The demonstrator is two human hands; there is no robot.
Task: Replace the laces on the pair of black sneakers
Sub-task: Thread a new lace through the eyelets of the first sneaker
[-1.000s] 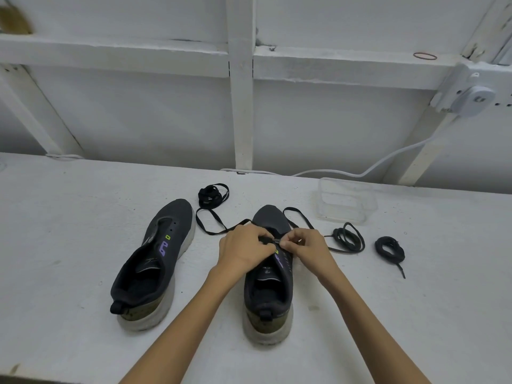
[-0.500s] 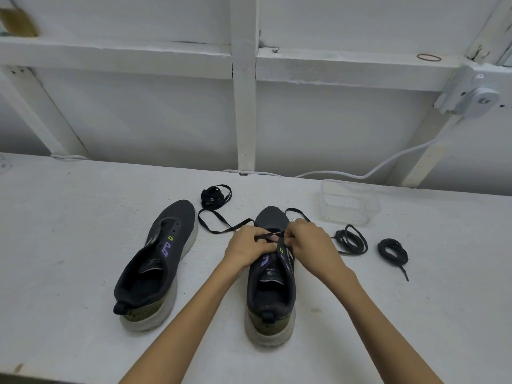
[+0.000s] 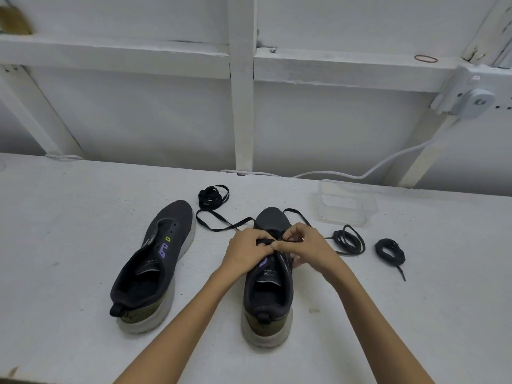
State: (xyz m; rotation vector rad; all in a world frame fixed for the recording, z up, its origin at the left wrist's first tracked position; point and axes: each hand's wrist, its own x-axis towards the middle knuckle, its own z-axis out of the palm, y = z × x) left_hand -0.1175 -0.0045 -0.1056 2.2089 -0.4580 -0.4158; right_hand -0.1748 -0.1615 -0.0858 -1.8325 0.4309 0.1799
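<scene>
Two black sneakers with pale soles stand on the white table, heels toward me. The left sneaker (image 3: 155, 261) has bare eyelets and no lace. Over the eyelet area of the right sneaker (image 3: 270, 289) my left hand (image 3: 246, 253) and my right hand (image 3: 307, 248) meet and pinch a flat black lace (image 3: 219, 225). One end of that lace trails left across the table; the other loops past the toe on the right. The eyelets under my fingers are hidden.
A bundled flat black lace (image 3: 212, 196) lies behind the sneakers. Two coiled round black laces (image 3: 349, 239) (image 3: 389, 252) sit to the right. A clear plastic container (image 3: 346, 203) stands at the back right, and a white cable (image 3: 374, 170) runs along the wall.
Both hands have crept slightly toward the toe of the right sneaker while working the lace. The left sneaker and the spare laces have not moved.
</scene>
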